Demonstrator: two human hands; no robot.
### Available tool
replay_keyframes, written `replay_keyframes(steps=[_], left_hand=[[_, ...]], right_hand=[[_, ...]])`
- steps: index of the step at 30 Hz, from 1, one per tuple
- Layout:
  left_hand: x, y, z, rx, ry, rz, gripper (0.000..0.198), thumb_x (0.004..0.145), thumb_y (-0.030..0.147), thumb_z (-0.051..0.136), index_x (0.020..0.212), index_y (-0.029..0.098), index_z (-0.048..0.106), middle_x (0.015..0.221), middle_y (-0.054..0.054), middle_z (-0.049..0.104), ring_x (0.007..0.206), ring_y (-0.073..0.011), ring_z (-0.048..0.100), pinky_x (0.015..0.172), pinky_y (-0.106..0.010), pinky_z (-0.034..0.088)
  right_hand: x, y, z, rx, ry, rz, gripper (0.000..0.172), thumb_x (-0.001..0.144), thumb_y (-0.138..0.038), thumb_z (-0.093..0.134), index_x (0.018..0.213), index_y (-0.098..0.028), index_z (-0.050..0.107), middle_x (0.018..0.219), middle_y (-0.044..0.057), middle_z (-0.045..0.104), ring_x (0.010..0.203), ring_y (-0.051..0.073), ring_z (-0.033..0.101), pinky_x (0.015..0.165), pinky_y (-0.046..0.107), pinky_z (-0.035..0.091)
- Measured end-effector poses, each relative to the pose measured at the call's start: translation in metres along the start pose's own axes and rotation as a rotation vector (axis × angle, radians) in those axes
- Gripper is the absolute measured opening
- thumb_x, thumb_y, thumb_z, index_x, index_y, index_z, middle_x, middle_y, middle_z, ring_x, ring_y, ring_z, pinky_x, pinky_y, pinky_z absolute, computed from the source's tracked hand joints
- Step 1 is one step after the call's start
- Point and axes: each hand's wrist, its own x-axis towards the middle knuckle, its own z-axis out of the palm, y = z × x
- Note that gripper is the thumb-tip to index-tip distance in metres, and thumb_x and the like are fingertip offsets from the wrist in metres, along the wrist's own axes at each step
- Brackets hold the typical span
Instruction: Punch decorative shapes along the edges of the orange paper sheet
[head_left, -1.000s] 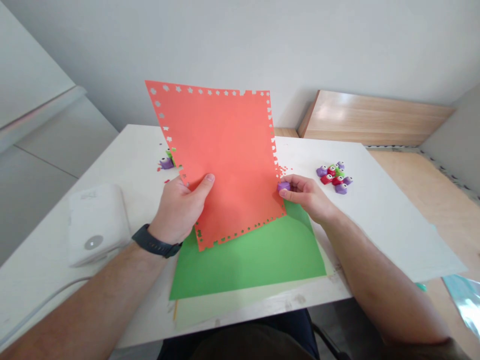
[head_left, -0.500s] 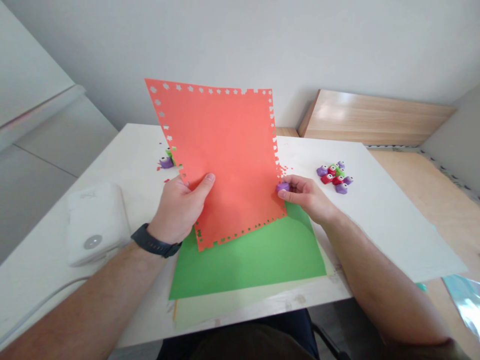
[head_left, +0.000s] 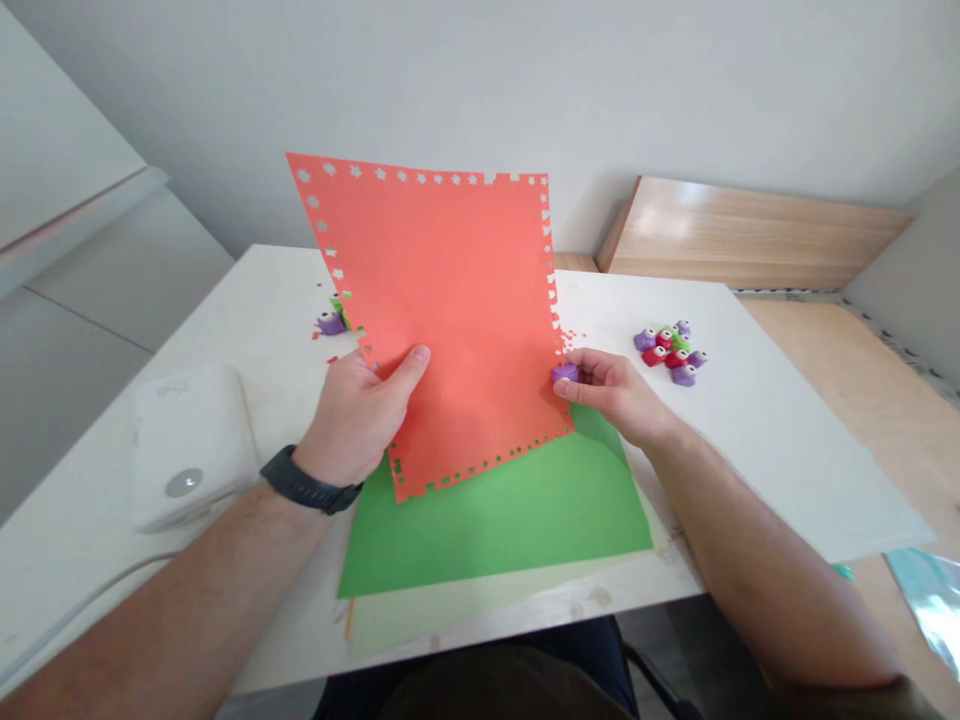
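The left hand [head_left: 354,412] is holding an orange rectangular paper sheet [head_left: 457,265], long axis running roughly twelve to six, while the right hand [head_left: 613,385] is pinching a purple plastic punch [head_left: 565,373] at its four-o'clock edge.

**No Readable Text on My Feed**

Watching the head camera from my remote station, I cannot read a single word, number or brand. The nearest thing to writing that I find is a faint grey marking [head_left: 175,388] on top of the white box [head_left: 206,425], toward its far edge; it is too small and blurred for me to tell whether it is letters or a logo. On the same box, toward the near edge, I see a round grey disc [head_left: 184,483], and I can make out no letter or digit on it.
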Motion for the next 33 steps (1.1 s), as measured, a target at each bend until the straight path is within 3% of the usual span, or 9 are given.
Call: replay_keyframes(steps=[5,14,20,33], left_hand=[[-0.0006,0.0014,0.0008,0.01,0.021,0.006,0.034,0.094,0.033,0.075,0.123,0.015,0.076,0.139,-0.006,0.074,0.131,-0.0267,0.066,0.124,-0.048,0.043],[0.0006,-0.0026,-0.0011,0.003,0.01,-0.032,0.031,0.091,0.038,0.077,0.12,0.025,0.078,0.133,-0.003,0.076,0.132,-0.028,0.067,0.126,-0.05,0.044],[0.0005,-0.001,-0.0001,0.02,0.022,-0.019,0.029,0.09,0.037,0.077,0.117,0.025,0.078,0.129,-0.002,0.077,0.132,-0.0289,0.066,0.126,-0.052,0.043],[-0.0001,-0.0051,-0.0011,0.022,-0.009,-0.015,0.035,0.092,0.039,0.075,0.124,0.025,0.075,0.14,-0.004,0.073,0.137,-0.0276,0.063,0.126,-0.047,0.043]], right_hand=[[0.0003,0.0007,0.0002,-0.034,-0.008,0.007,0.031,0.08,-0.038,0.088,0.102,-0.02,0.075,0.095,0.003,0.074,0.084,0.018,0.065,0.081,0.033,0.049],[0.0012,0.0033,0.0,-0.055,0.005,0.001,0.032,0.079,-0.037,0.088,0.103,-0.02,0.074,0.095,0.003,0.074,0.083,0.018,0.065,0.08,0.033,0.05],[0.0012,0.001,0.0016,-0.075,0.022,0.008,0.032,0.078,-0.036,0.088,0.102,-0.02,0.074,0.093,0.003,0.074,0.08,0.018,0.064,0.078,0.033,0.05],[0.0025,0.0005,0.004,-0.052,0.071,0.006,0.028,0.076,-0.035,0.089,0.095,-0.021,0.073,0.086,0.001,0.072,0.075,0.017,0.062,0.073,0.032,0.048]])
